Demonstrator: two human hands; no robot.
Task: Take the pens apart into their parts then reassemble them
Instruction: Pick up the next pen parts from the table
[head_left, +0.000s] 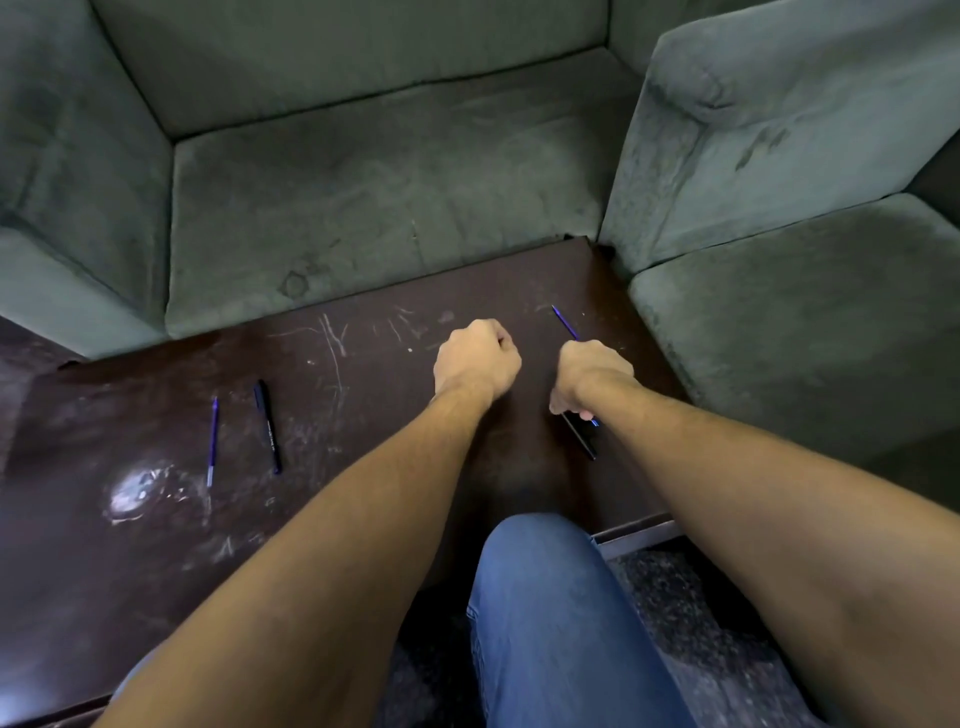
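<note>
On the dark scratched table, my right hand is closed around a black pen barrel that sticks out toward me below the fist. A thin purple refill pokes out beyond the same hand, pointing away. My left hand is a fist just left of it; whether it holds anything is hidden. Further left a black pen lies on the table, and a separate purple refill lies beside it.
A grey-green sofa wraps the table's far side and another cushion stands at the right. My knee in blue jeans is at the table's near edge. A bright glare spot marks the table's left part.
</note>
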